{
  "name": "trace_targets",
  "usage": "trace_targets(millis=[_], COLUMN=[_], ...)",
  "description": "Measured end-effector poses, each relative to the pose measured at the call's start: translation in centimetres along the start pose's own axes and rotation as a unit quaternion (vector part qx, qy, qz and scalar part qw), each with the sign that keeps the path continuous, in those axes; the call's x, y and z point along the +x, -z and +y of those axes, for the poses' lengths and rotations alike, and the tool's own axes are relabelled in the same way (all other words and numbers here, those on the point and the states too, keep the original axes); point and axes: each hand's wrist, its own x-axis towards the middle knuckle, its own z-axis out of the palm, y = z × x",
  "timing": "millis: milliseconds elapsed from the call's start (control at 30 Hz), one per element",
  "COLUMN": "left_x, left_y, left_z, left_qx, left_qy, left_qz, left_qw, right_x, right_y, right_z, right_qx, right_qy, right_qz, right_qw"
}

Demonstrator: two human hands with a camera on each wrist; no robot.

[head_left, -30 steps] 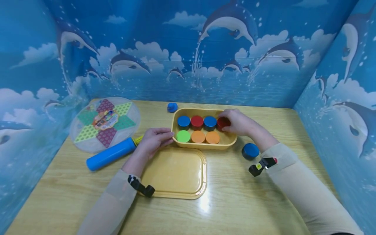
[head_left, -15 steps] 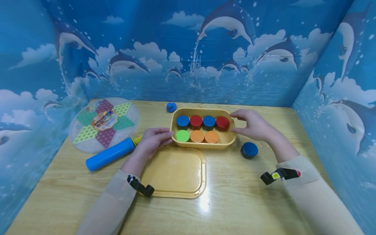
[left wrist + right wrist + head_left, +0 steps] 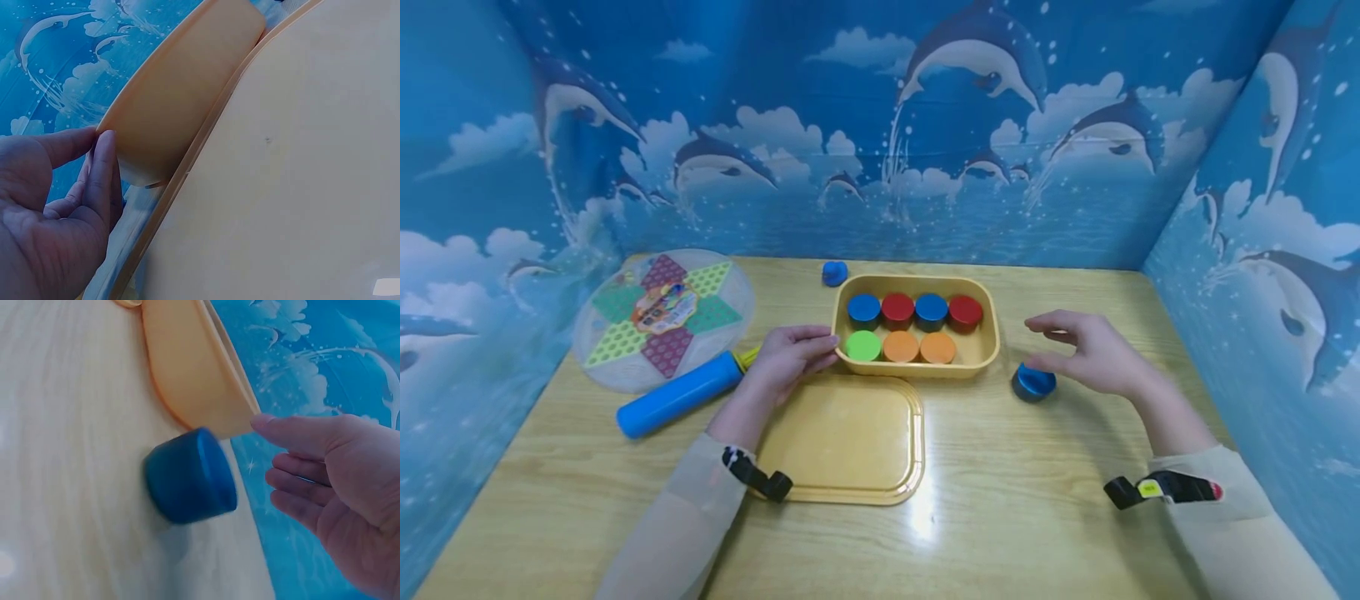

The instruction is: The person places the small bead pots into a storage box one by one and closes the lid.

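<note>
My left hand pinches the left end of a yellow plastic box at its rim; the left wrist view shows thumb and fingertips on the box wall. Inside, the back row holds two blue and two red round pieces. The front row has one green piece and two orange ones. My right hand holds nothing, its thumb and fingers spread apart. It hovers just above and right of a blue round piece on the table, which its thumb partly covers in the head view.
A flat yellow lid lies in front of the box. To the left are a blue tube with a yellow end and a round star-patterned game board. A small blue object sits behind the box. Dolphin-print curtains surround the table.
My right hand has let go of the red piece at the back right of the box. It has moved out to the right, over the loose blue piece. My left hand keeps its place.
</note>
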Motion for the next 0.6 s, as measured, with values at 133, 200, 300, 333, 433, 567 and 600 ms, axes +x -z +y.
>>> trace_targets(millis=[133, 200, 300, 333, 433, 567, 600], left_x=[0.0, 0.1, 0.1, 0.1, 0.1, 0.1, 0.2], left_y=[0.0, 0.0, -0.1, -0.1, -0.1, -0.1, -0.1], left_z=[0.0, 0.0, 0.0, 0.0, 0.0, 0.0, 0.0], left_qx=[0.004, 0.005, 0.009, 0.009, 0.008, 0.007, 0.007], left_qy=[0.003, 0.004, 0.006, 0.006, 0.003, 0.003, 0.004], left_qz=[0.006, 0.008, 0.011, 0.011, 0.012, 0.013, 0.013], left_qw=[1.0, 0.9999, 0.9999, 0.9999, 0.9999, 0.9999, 0.9999], right_x=[-1.0, -1.4, -1.9, -2.0, -2.3, -2.5, -2.5], right_y=[-0.7, -1.0, -1.5, -1.7, -2.2, -2.6, -2.7], right_z=[1.0, 1.4, 1.8, 2.0, 2.3, 2.5, 2.5], right_qx=[0.013, 0.02, 0.033, 0.038, 0.044, 0.043, 0.042], right_qy=[-0.016, -0.022, -0.019, -0.018, -0.016, -0.02, -0.02], right_qz=[-0.009, -0.015, -0.022, -0.024, -0.026, -0.029, -0.029], right_qw=[0.9997, 0.9994, 0.999, 0.9988, 0.9986, 0.9985, 0.9985])
